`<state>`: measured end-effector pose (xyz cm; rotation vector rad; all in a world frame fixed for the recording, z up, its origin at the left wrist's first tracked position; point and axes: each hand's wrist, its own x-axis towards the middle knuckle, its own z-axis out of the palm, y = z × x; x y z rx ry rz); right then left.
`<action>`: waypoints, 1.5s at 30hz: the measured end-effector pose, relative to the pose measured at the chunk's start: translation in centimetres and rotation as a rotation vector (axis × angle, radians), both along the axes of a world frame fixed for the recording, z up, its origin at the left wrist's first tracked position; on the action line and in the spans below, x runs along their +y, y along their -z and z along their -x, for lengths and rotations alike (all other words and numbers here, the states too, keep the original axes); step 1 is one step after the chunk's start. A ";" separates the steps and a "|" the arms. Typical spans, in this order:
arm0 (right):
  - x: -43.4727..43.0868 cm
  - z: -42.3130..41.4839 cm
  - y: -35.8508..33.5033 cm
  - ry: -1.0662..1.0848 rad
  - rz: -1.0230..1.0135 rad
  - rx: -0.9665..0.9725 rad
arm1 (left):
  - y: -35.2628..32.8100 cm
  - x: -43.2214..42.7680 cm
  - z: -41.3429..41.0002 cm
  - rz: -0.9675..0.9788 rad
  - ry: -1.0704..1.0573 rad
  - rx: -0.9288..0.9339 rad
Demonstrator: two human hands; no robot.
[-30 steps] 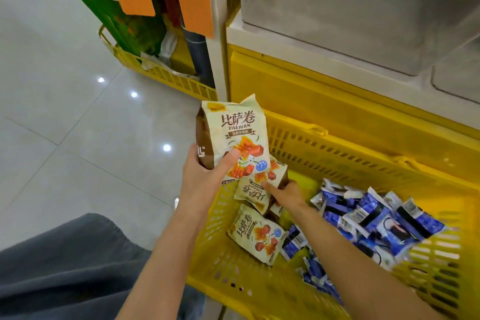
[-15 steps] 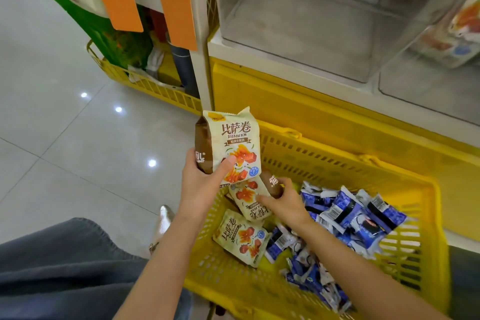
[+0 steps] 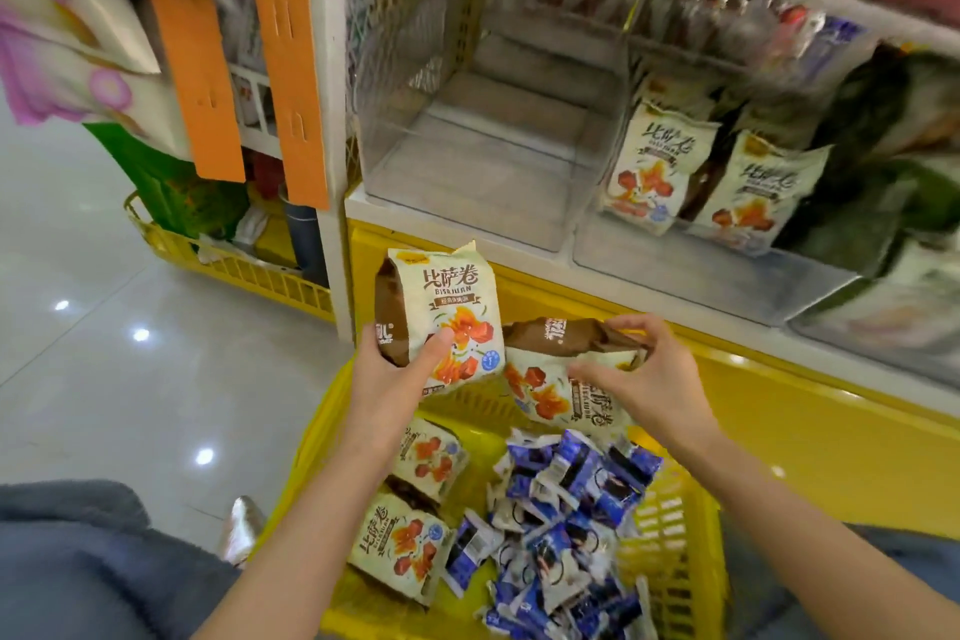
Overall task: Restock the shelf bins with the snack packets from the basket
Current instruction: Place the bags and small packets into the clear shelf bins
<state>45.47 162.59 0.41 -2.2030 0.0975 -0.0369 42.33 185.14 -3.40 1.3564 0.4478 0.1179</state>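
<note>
Gripping upright packet [image 3: 441, 312] in left hand [image 3: 392, 374] above basket [image 3: 675, 535]; right hand [image 3: 649, 379] pinches sideways packet [image 3: 545, 390]. Risk: pinch looks loose, packet may drop.

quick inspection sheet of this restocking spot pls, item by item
surface: white shelf ledge carrying clear bins; glossy tiled floor below
job's things: yellow basket holds cream packets and a heap of blue packets; right bin holds matching packets
clutter: orange tags hang left of the shelf; second yellow basket below them
grippers: left hand grips an upright packet; right hand pinches a tilted packet
cables: nothing seen
surroundings: upper shelves blurred, stock unreadable
</note>
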 end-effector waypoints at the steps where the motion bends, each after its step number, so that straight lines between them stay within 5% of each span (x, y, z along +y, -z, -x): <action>1: -0.4 0.2 -1.1 0.008 -0.003 -0.043 | -0.9 -0.5 -0.1 -0.017 0.010 -0.021; 9: -3.9 -1.3 -11.2 0.159 0.055 -0.545 | -8.4 -3.1 -1.7 -0.122 0.180 -0.193; 15: -4.9 -5.2 -15.7 0.154 0.324 -0.659 | -11.6 -3.2 -3.5 -0.158 0.267 -0.263; 21: -4.4 -10.6 -14.4 -0.025 0.798 -0.315 | -12.9 -3.1 -4.9 -0.124 0.280 -0.273; 24: -3.4 -13.1 -13.1 -0.030 0.805 -0.151 | -13.4 -3.5 -5.6 -0.048 0.280 -0.271; 27: -2.4 -15.2 -12.6 -0.065 0.768 -0.116 | -13.8 -3.6 -6.2 -0.009 0.284 -0.274; 32: -4.4 -15.3 -12.7 -0.230 1.113 -0.062 | -14.0 -3.0 -7.2 0.049 0.230 -0.270; 35: -6.3 -15.1 -12.9 -0.234 1.115 0.015 | -14.0 -3.2 -7.4 0.087 0.197 -0.276; 45: -6.4 -16.6 -11.5 -0.254 0.838 -0.174 | -13.8 -4.4 -7.3 0.046 0.212 -0.261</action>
